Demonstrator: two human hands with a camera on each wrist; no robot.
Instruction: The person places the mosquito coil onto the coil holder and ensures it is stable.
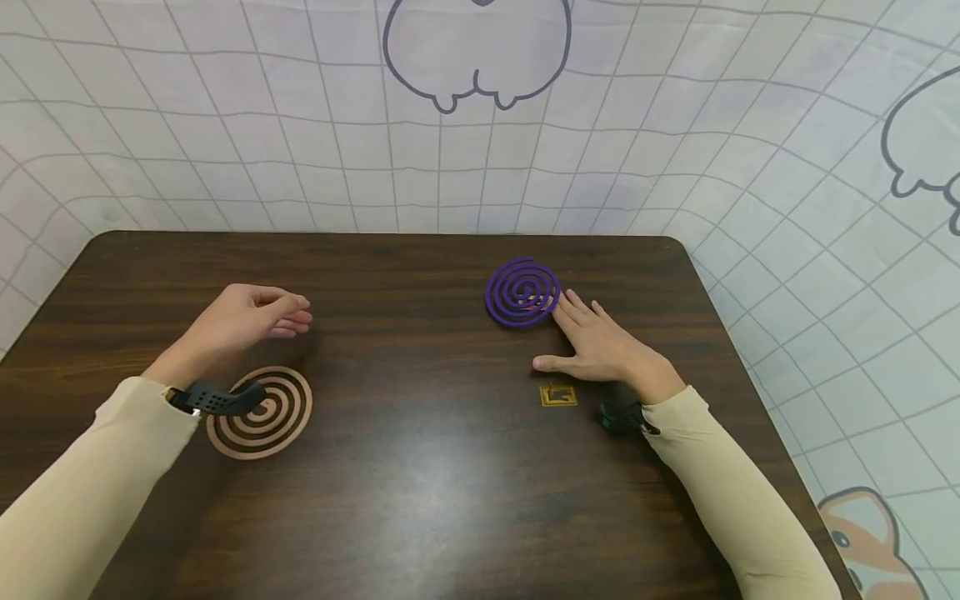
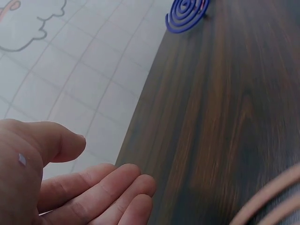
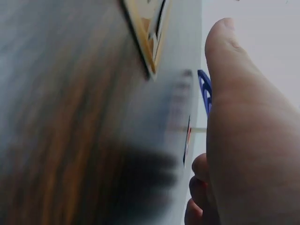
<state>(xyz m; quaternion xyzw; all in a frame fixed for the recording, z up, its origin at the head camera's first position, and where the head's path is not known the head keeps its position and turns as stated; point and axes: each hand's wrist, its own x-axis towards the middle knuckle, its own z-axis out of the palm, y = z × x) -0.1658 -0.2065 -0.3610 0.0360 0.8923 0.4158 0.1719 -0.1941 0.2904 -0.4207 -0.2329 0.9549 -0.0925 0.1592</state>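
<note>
A purple spiral coil [image 1: 527,292], like a mosquito coil, stands at the back right of the table, raised on a thin stem over a small flat base [image 3: 187,140]. My right hand [image 1: 600,343] is beside it, fingers straight and spread, with the fingertips right at the coil's right edge. Just below that thumb lies a small flat piece with a yellow border [image 1: 558,395]. On the left, my left hand [image 1: 258,318] hovers over the table with loosely bent fingers and nothing in them. Under its wrist lies a tan spiral coil [image 1: 306,408], partly covered by the wrist strap.
The dark wood table [image 1: 420,467] has rounded far corners. A white grid-patterned cloth [image 1: 337,125] with cartoon animal outlines rises behind it and along the right side. Each wrist wears a black strap [image 1: 217,398].
</note>
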